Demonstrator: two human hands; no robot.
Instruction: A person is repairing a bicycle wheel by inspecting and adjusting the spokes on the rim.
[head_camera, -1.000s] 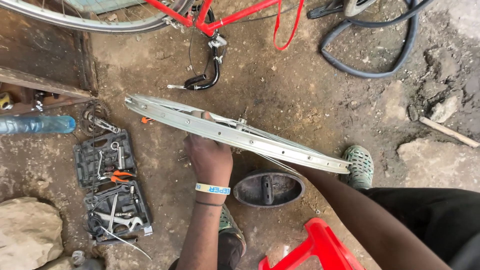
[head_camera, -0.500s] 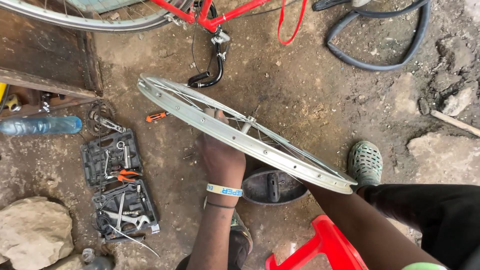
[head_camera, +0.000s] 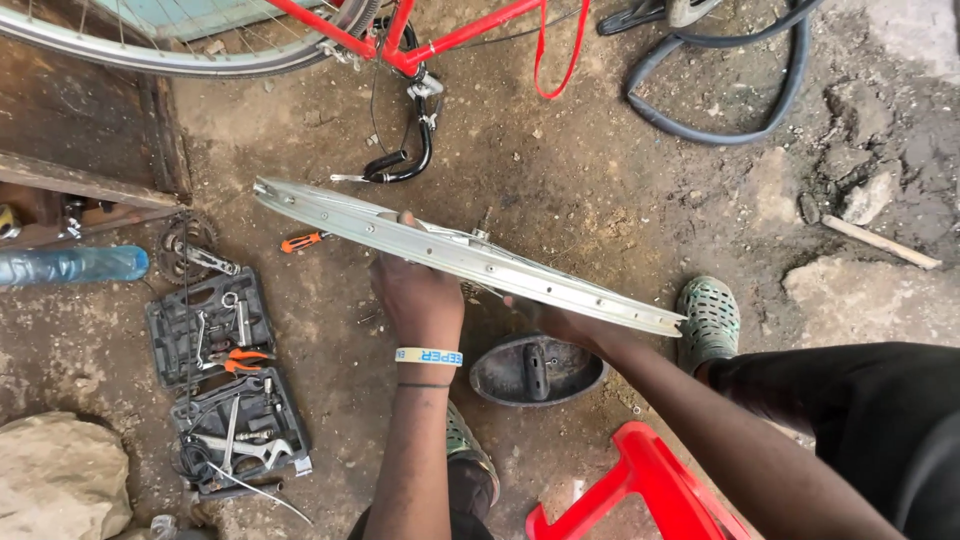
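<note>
The left hand (head_camera: 418, 300) is closed around the silver wheel rim (head_camera: 470, 255), which is held edge-on above the ground, while the right hand (head_camera: 560, 322) grips it from beneath, mostly hidden by the rim. Below lies bare, stained dirt ground (head_camera: 600, 180) with an open black tool case (head_camera: 225, 380), an orange-handled screwdriver (head_camera: 300, 241), a plastic bottle (head_camera: 70, 265), a black saddle (head_camera: 537, 369) and a red stool (head_camera: 640, 490). A red bicycle frame (head_camera: 440, 40) and a loose black tyre (head_camera: 720, 90) sit farther off, with a pale rock (head_camera: 60, 480) at the near left.
</note>
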